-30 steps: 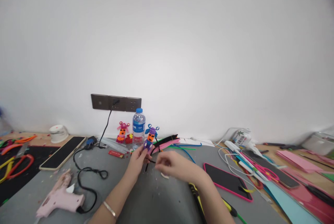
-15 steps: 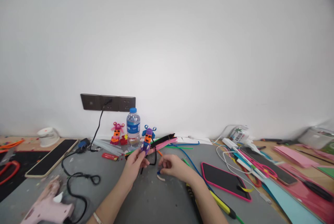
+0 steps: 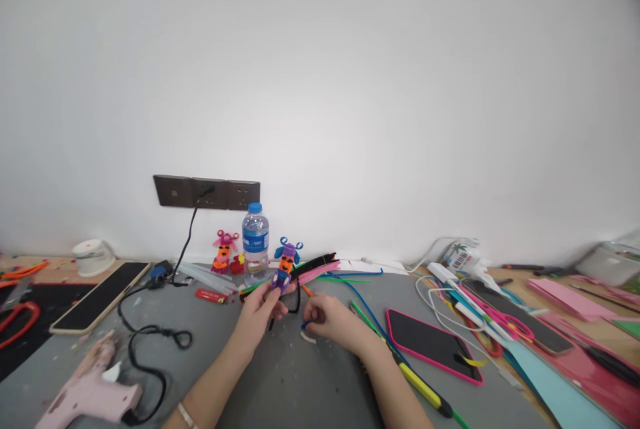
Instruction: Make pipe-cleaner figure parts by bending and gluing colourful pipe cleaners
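My left hand (image 3: 261, 309) is closed around the lower part of a small pipe-cleaner doll (image 3: 287, 264), purple and blue with an orange face and curled blue loops on top. A bent black pipe cleaner (image 3: 299, 297) hangs beside the doll. Just to the right, my right hand (image 3: 333, 324) pinches a small blue piece (image 3: 304, 327) low over the grey mat; its shape is mostly hidden by the fingers. Under these fingertips lies a short pale curved strip (image 3: 309, 338). Behind, a pink and orange doll (image 3: 223, 252) stands by a water bottle (image 3: 255, 242).
A pink glue gun (image 3: 93, 392) and its black cord occupy the left front. Loose pipe cleaners (image 3: 320, 269) lie behind my hands. To the right are a pink-edged phone (image 3: 430, 346), a yellow cutter (image 3: 423, 386) and pink scissors (image 3: 510, 326). Another phone (image 3: 103, 299) rests at left.
The doll in my left hand has shifted slightly right and tilted a little. My right hand stays low at nearly the same spot, with its fingers still pinched.
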Tool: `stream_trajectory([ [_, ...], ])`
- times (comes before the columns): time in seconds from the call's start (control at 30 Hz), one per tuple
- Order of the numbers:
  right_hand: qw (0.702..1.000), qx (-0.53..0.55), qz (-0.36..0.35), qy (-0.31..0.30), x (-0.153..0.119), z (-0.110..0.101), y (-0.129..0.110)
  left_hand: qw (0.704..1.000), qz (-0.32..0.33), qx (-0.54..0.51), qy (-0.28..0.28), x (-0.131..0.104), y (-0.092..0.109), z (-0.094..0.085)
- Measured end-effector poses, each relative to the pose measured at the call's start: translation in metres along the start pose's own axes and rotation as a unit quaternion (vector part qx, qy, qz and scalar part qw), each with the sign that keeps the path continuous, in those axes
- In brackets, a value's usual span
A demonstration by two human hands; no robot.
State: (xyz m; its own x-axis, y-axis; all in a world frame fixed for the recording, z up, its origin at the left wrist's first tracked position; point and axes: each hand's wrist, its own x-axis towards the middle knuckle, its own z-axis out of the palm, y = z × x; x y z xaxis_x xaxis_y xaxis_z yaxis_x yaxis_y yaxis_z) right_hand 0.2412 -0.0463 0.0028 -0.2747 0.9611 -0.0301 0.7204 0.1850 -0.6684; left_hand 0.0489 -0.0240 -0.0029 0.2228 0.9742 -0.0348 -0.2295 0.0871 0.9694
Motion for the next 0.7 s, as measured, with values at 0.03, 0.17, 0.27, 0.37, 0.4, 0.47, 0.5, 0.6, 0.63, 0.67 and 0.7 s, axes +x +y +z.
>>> stream_trajectory([
  [0.03, 1.000, 0.001, -0.004, 0.000, 0.0003, 0.0004, 0.0003, 1.000, 0.002, 0.000, 0.000, 0.0002, -0.0001, 0.0000],
  [0.17, 1.000, 0.002, -0.008, 0.001, 0.0022, 0.0022, 0.0024, 1.000, 0.005, -0.004, 0.000, 0.0006, -0.0008, 0.0000],
  [0.27, 1.000, -0.002, -0.004, 0.003, 0.0033, 0.0032, 0.0041, 1.000, 0.008, -0.006, 0.002, -0.0001, -0.0004, 0.0004],
  [0.37, 1.000, -0.009, -0.002, 0.007, 0.0038, 0.0040, 0.0048, 1.000, 0.012, -0.001, 0.000, -0.0012, 0.0008, 0.0011],
  [0.4, 1.000, -0.011, -0.003, 0.009, 0.0038, 0.0042, 0.0048, 1.000, 0.012, 0.001, 0.000, -0.0014, 0.0011, 0.0012],
  [0.47, 1.000, -0.017, -0.006, 0.014, 0.0038, 0.0046, 0.0046, 1.000, 0.010, 0.004, -0.002, -0.0015, 0.0014, 0.0013],
  [0.5, 1.000, -0.019, -0.007, 0.016, 0.0038, 0.0046, 0.0045, 1.000, 0.009, 0.005, -0.003, -0.0014, 0.0014, 0.0012],
  [0.6, 0.999, -0.025, -0.010, 0.022, 0.0039, 0.0044, 0.0045, 1.000, 0.008, 0.009, -0.007, -0.0008, 0.0009, 0.0007],
  [0.63, 0.999, -0.026, -0.010, 0.023, 0.0039, 0.0042, 0.0047, 1.000, 0.008, 0.012, -0.007, -0.0007, 0.0007, 0.0005],
  [0.67, 0.999, -0.026, -0.009, 0.024, 0.0038, 0.0041, 0.0049, 1.000, 0.009, 0.013, -0.006, -0.0006, 0.0005, 0.0003],
  [0.7, 0.999, -0.026, -0.008, 0.023, 0.0038, 0.0039, 0.0051, 1.000, 0.009, 0.013, -0.006, -0.0006, 0.0003, 0.0001],
])
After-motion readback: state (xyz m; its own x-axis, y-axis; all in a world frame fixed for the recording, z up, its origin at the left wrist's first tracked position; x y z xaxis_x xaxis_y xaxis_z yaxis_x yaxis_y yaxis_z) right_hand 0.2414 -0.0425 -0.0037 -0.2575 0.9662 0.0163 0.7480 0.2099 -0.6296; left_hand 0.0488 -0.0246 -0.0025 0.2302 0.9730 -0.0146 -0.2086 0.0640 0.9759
